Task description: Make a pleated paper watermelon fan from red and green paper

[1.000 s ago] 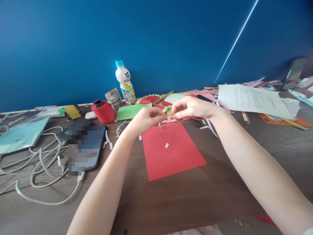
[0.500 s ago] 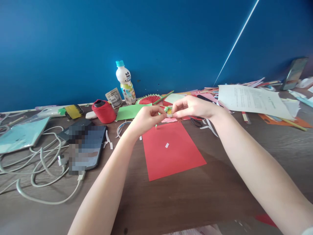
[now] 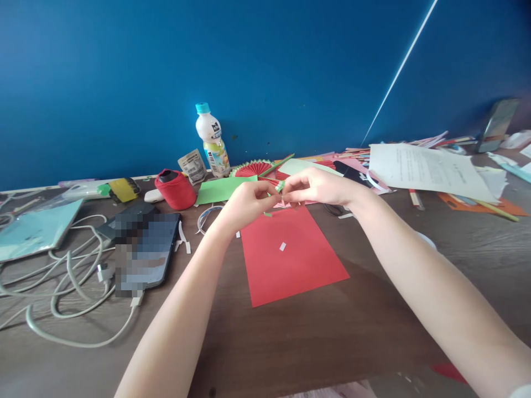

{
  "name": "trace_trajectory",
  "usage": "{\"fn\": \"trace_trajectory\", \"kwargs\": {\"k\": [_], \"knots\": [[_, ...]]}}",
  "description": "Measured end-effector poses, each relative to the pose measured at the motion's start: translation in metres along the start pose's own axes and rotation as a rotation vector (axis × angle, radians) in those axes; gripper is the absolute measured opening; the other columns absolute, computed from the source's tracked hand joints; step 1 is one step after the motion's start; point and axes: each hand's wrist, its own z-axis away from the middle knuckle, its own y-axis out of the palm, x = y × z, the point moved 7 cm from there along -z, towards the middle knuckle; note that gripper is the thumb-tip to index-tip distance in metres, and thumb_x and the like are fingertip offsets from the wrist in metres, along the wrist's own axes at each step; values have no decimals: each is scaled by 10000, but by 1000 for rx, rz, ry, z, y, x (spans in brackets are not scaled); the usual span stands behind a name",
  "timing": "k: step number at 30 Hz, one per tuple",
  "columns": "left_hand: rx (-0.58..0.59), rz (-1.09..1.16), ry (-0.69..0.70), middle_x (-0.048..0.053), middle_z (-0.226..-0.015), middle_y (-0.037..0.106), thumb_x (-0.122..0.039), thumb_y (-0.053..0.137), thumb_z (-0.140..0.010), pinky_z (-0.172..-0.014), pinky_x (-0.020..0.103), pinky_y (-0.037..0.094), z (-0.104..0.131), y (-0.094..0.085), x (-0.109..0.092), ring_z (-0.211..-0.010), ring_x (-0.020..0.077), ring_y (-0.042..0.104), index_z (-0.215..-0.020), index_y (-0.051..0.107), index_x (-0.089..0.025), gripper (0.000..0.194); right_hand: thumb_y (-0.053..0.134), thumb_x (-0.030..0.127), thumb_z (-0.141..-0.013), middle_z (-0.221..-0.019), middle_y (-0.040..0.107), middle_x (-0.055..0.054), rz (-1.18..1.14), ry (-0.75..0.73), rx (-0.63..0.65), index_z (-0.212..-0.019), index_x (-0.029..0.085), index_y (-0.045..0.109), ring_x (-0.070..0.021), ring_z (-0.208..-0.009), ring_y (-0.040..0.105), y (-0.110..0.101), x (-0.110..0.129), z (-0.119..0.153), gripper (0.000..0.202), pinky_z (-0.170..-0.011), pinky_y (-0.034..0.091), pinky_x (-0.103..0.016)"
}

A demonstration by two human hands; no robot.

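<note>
Above the far edge of a red paper sheet [image 3: 290, 271], my left hand [image 3: 254, 202] and my right hand [image 3: 313, 187] meet with fingertips almost touching. Both hands are closed in a pinch; what lies between the fingertips is too small to make out. A small green and white folded piece [image 3: 280, 186] shows just behind the fingertips. One small white scrap [image 3: 282, 246] lies on the red sheet. Behind the hands are a red pleated paper fan [image 3: 254, 168] with a green edge and a green sheet [image 3: 224, 189].
At the left lie a phone [image 3: 151, 251], a coiled white cable [image 3: 70, 276] and a red roll [image 3: 176, 189]. A bottle [image 3: 213, 141] stands by the blue wall. A printed sheet [image 3: 427, 171] and paper strips lie at the right, with a black object [image 3: 352, 172] nearer.
My right hand has moved slightly left and down, closing the gap to my left hand. The yellowish-white piece seen between the fingertips is now hidden. The black object behind shows more.
</note>
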Motion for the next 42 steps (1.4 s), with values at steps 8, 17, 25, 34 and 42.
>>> {"fn": "trace_trajectory", "kwargs": {"k": [8,17,25,34,42], "knots": [[20,-3,-16,-13,-616,544,-318,511,-728,-504,200,327,0,2,0,-567,97,464,-690,608,-161,189,613,341,-708,-738,657,-10,-5,42,0,-760,204,665,-145,-710,603,-4,-7,1,156,-645,457,-255],[62,-99,-64,3,-670,606,-330,504,-726,-526,221,349,2,-11,7,-593,118,508,-758,631,-169,207,635,318,-690,-688,662,-6,-62,80,-45,-718,211,674,-141,-663,611,-17,-22,3,117,-650,481,-268],[22,-421,-226,30,-814,665,-278,497,-695,-633,259,384,1,-38,48,-737,185,566,-763,640,-202,176,607,259,-694,-656,651,-27,18,253,-81,-687,185,637,-135,-597,591,-23,-70,-3,80,-541,448,-247],[237,-677,-607,49,-490,528,-465,569,-603,-463,282,305,17,-49,94,-454,176,468,-421,467,-197,339,627,269,-706,-643,635,-36,33,349,-236,-743,161,594,-129,-568,582,-20,-86,-9,119,-520,418,-231],[420,-418,-496,-14,-513,533,-302,531,-589,-432,234,281,19,-29,80,-430,111,399,-544,520,-203,110,616,317,-703,-1082,538,-101,353,340,-412,-961,184,617,-194,-885,562,-34,-75,-4,291,-763,425,-301]]}}
